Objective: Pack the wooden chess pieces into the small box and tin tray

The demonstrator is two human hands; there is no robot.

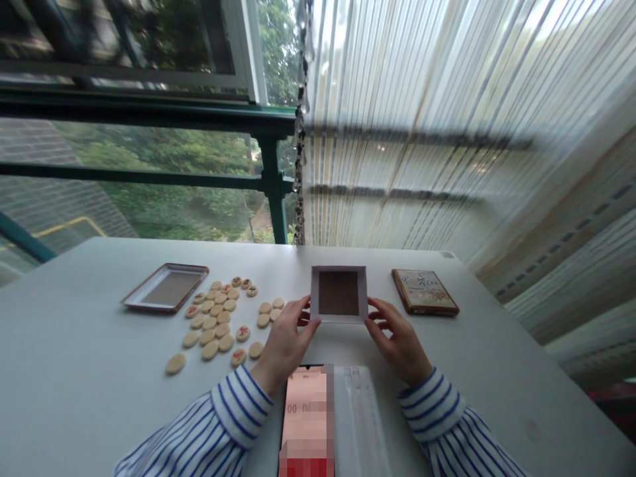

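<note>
Between my two hands is a small grey-white cardboard box, its brown inside facing me. My left hand grips its left side, thumb at the lower corner. On the right side, my right hand holds it with thumb and fingers at the lower edge. Left of the box, round wooden xiangqi pieces lie scattered, most plain side up, a few showing red or black characters. Several of them lie close to my left hand, which may hide others.
A shallow box lid or tray lies at the far left. To the right is a flat printed box. A lit phone and a white translucent case lie in front of me. Beyond the white table stand a green railing and string curtain.
</note>
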